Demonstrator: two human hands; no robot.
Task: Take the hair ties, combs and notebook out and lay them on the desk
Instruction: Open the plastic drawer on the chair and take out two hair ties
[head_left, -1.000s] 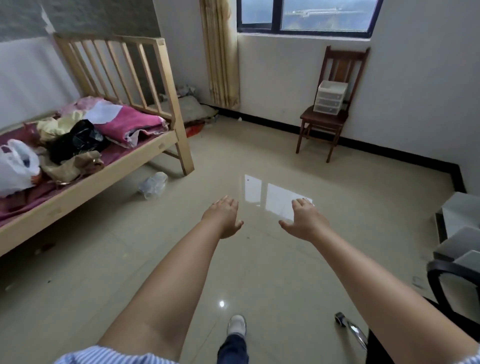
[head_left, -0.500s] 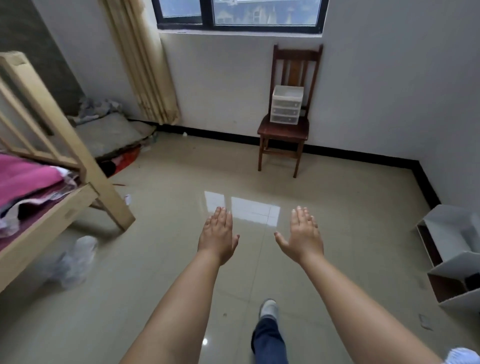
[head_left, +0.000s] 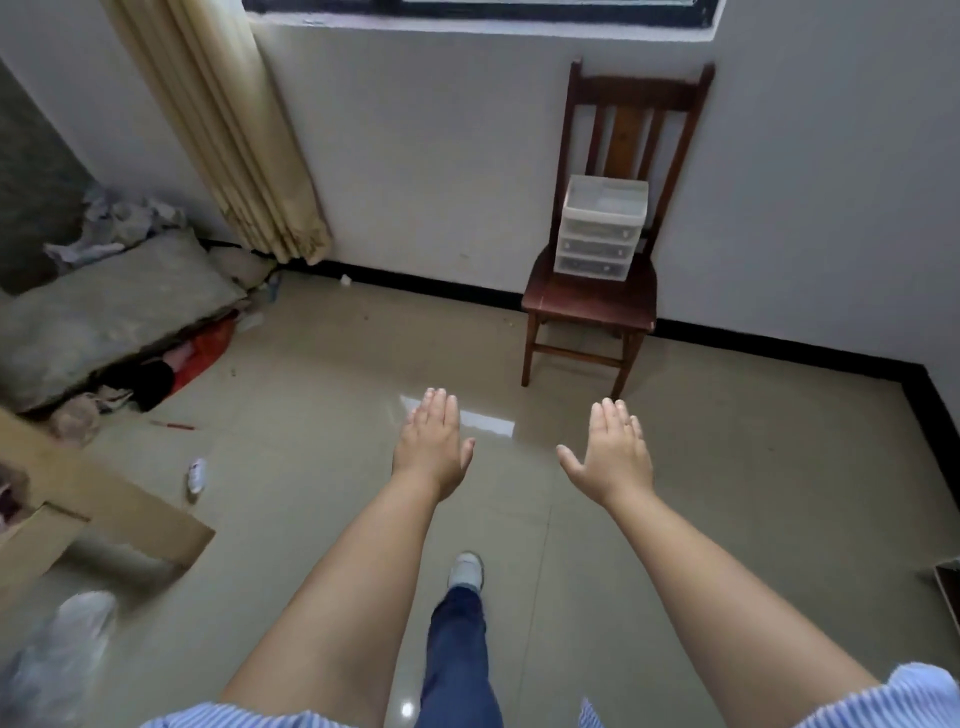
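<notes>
A small translucent white drawer unit (head_left: 600, 228) with three drawers stands on the seat of a dark wooden chair (head_left: 592, 304) against the far wall under the window. Its contents are too faint to make out. My left hand (head_left: 431, 447) and my right hand (head_left: 613, 457) are stretched out in front of me over the tiled floor, palms down, fingers extended, holding nothing. Both are well short of the chair. No hair ties, combs or notebook show, and no desk is in view.
The wooden bed frame's corner post (head_left: 104, 504) juts in at the left. A grey cushion (head_left: 104, 312) and clutter fill the left corner below a beige curtain (head_left: 228, 135). A plastic bag (head_left: 57, 660) lies bottom left. My foot (head_left: 466, 570) steps forward on the glossy floor.
The view has swung right and moved closer to the chair, which now looms larger ahead. The bed has slid out to the left. Both hands stay outstretched and empty.
</notes>
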